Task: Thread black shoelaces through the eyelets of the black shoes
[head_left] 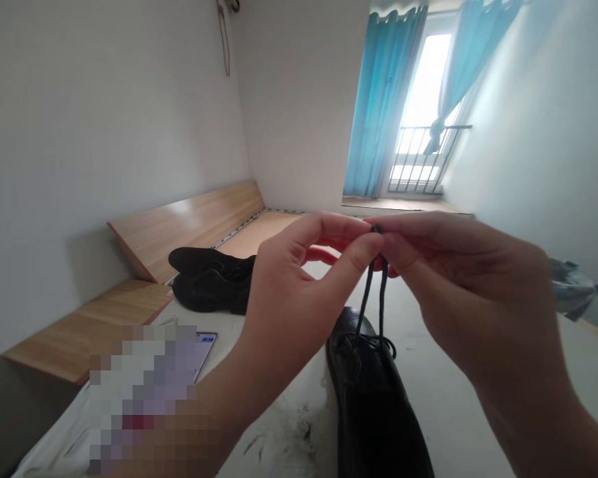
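A black leather shoe [376, 398] lies on the white, dark-smudged surface with its toe pointing away from me. Two strands of its black shoelace [381, 299] run up from the eyelets to my fingers. My left hand [303, 285] pinches the lace between thumb and index finger. Right beside it, my right hand [468, 285] pinches the lace too, and the two thumbs almost touch. A small dark bit of lace shows above the fingertips; whether it is a knot or the ends I cannot tell. More lace lies looped at the shoe's opening.
More black shoes [209, 279] lie at the left behind my left hand. A phone [204, 352], partly blurred out, is at the lower left. Beyond stand a wooden headboard [194, 226] and a window with blue curtains [383, 99]. A grey plastic bag [573, 289] is at the right.
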The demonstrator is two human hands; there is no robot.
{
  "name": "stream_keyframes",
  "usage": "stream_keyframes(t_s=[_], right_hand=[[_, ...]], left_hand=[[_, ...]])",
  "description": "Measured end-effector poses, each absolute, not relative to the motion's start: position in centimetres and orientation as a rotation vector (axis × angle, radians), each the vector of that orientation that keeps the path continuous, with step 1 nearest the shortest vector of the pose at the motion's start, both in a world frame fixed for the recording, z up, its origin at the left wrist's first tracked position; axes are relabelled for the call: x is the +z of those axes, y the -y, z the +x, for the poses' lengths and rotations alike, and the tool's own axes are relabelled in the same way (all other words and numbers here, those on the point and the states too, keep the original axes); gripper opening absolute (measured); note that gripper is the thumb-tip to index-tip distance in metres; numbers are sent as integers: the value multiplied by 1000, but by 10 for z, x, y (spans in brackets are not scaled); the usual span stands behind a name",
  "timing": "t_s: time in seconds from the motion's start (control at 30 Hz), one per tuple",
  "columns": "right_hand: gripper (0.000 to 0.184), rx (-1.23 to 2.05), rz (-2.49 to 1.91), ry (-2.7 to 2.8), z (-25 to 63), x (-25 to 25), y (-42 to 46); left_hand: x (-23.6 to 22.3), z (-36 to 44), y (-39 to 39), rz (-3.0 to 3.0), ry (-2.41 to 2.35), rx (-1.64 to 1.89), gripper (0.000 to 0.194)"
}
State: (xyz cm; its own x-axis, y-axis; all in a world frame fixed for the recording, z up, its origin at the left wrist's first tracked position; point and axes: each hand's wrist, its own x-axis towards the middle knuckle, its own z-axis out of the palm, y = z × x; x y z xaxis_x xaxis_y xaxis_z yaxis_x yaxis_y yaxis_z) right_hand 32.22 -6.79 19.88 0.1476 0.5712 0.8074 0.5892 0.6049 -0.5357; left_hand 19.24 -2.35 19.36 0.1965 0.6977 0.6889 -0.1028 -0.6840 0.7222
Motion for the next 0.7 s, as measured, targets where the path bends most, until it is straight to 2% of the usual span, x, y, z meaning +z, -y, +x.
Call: stream_keyframes(t_s=[0.2, 0.37, 0.47, 0.53, 0.63, 0.7], right_hand=[[22, -65, -1077, 1518, 322, 189, 62], [23, -23, -1021, 1550, 325, 189, 60], [26, 242, -978, 1586, 328, 190, 57], [18, 492, -970, 1675, 331, 193, 56], [35, 946, -892, 1796, 336, 198, 59], [38, 1177, -786, 1736, 340, 203, 64]], left_hand=[[191, 193, 15, 1852, -675, 1571, 7], [192, 191, 12, 1908, -703, 1500, 7], [192, 191, 13, 1969, -626, 1547, 5], [192, 191, 15, 1992, -584, 1582, 6], [194, 190, 18, 1986, -551, 1584, 4], [194, 189, 18, 1981, -495, 1567, 7]])
